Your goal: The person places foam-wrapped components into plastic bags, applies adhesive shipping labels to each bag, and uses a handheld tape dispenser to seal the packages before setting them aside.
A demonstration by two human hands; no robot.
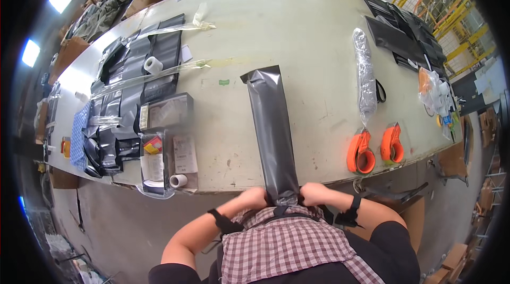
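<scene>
Glossy black bag (pixel 273 130), two orange tape dispensers (pixel 361 152).

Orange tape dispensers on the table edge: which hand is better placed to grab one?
Probably the right hand: both hands grip the black bag's near end, but the orange tape dispensers lie on its side, away from the left hand.

Bare tabletop (pixel 313 93) betw. black bag (pixel 273 130), tape dispensers (pixel 374 150).

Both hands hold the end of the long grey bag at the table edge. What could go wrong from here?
1. The left hand and right hand pinch only the near end of the grey bag; the smooth film might slip from their grip.
2. The bag could sweep sideways into the orange tape dispensers.
</scene>
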